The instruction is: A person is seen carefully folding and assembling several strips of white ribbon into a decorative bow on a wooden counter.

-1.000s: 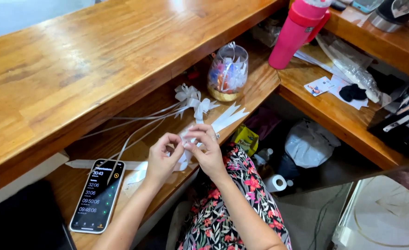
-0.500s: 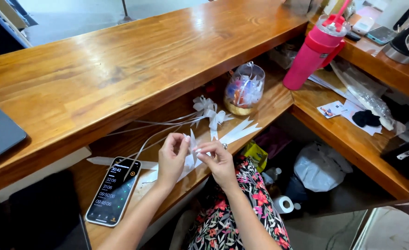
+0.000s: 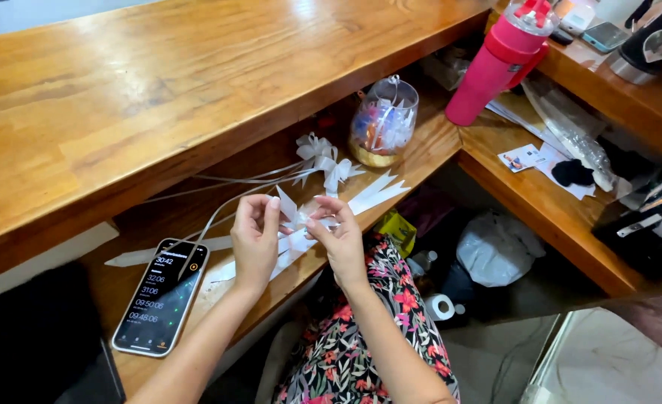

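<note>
White ribbon (image 3: 295,224) over lower shelf (image 3: 421,150) edge, pinched between both hands. Left hand (image 3: 256,239) fingertips closed on ribbon; right hand (image 3: 338,238) likewise, grip partly hidden. Finished bow (image 3: 323,158) at 1 o'clock; phone (image 3: 162,295) at 8 o'clock.

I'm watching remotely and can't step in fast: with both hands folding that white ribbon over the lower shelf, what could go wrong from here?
1. The left hand and right hand pinch the white ribbon strip between fingertips only; the fold may slip from that grip.
2. Long loose ribbon tails trail toward the finished white ribbon bow; a tug could drag it.
3. The black smartphone lies near the wooden shelf's front edge, beside the left forearm; a nudge might knock it off.
</note>
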